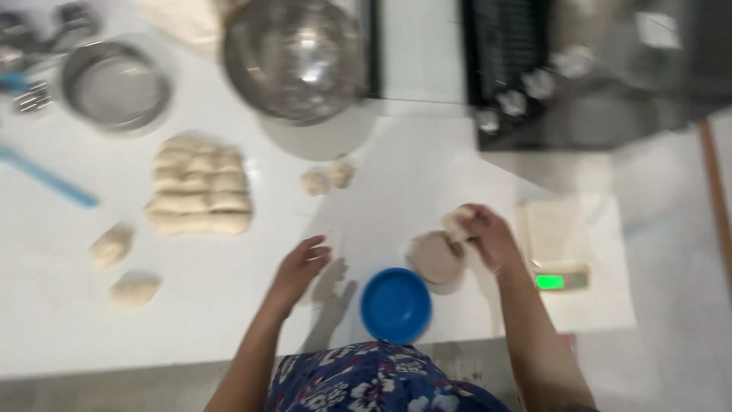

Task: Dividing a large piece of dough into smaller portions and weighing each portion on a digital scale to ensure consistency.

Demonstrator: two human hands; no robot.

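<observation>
Dough piece [456, 223] held over small tub [436, 259] by right hand [488, 236], fingers pinched on it.
Left hand [301, 267] open, empty, left of tub; dipping judged in hand, w/ steady lowering needed.

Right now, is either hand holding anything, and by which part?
The right hand pinches a small dough piece at its right edge, above a small container. The left hand is open and holds nothing.
</observation>
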